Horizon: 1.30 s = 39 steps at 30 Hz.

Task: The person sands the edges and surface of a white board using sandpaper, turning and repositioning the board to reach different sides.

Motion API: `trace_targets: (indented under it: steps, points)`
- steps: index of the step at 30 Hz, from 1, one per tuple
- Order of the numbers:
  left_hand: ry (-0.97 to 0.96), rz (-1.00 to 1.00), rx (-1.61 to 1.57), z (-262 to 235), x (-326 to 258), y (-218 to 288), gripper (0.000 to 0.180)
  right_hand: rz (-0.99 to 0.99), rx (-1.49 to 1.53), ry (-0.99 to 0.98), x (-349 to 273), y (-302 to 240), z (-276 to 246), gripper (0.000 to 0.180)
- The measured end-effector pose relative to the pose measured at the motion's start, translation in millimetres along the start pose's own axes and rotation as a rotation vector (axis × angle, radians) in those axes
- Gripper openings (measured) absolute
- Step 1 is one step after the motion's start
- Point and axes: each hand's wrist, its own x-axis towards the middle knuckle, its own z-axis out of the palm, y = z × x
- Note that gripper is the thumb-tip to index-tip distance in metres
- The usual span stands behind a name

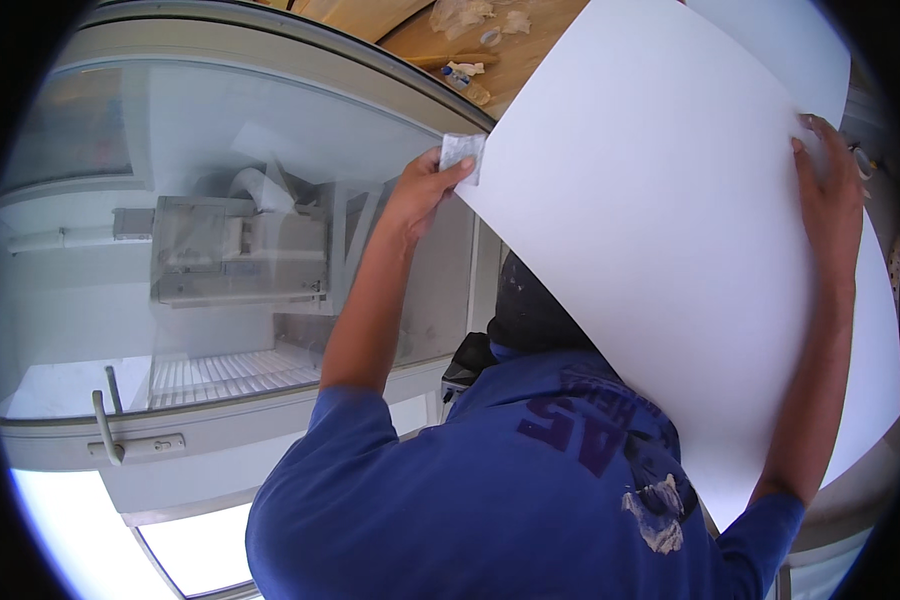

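A large smooth white sheet (640,220) leans across the front of my body, curving toward its right side. My left hand (425,190) is closed, its thumb pressing a small grey-white folded piece (460,150) at the sheet's left corner. I cannot make out whether that piece is cloth or paper. High on the sheet's right part, my right hand (832,190) rests with its fingers stretched out and somewhat apart. My right forearm lies along the sheet's surface. A second pale panel (780,40) shows behind the sheet at the upper right.
A framed glass door (390,250) with a metal handle (105,430) stands on my left; a grey machine (240,250) shows through its glass. Beyond the sheet, a clear bottle (467,85) and crumpled scraps (460,15) lie on a brown wooden surface (380,15).
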Motion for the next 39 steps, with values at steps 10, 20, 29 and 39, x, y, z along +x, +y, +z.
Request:
trace_targets:
  steps: [10,20,29,39]
  points:
    - [0.080,0.014,0.116,6.4,-5.6,14.0,0.044,-0.001,-0.042,0.000,-2.4,2.7,4.0,0.040]
    - [-0.100,0.157,0.093,65.5,71.7,91.6,0.045,0.030,-0.023,-0.034,-0.8,5.4,4.4,0.041]
    - [0.011,-0.038,0.035,2.4,-13.2,3.6,0.049,-0.009,-0.054,0.025,-7.8,17.2,6.6,0.042]
    - [-0.138,0.167,0.062,75.9,96.3,104.1,0.045,-0.122,0.212,0.037,1.3,3.5,3.4,0.033]
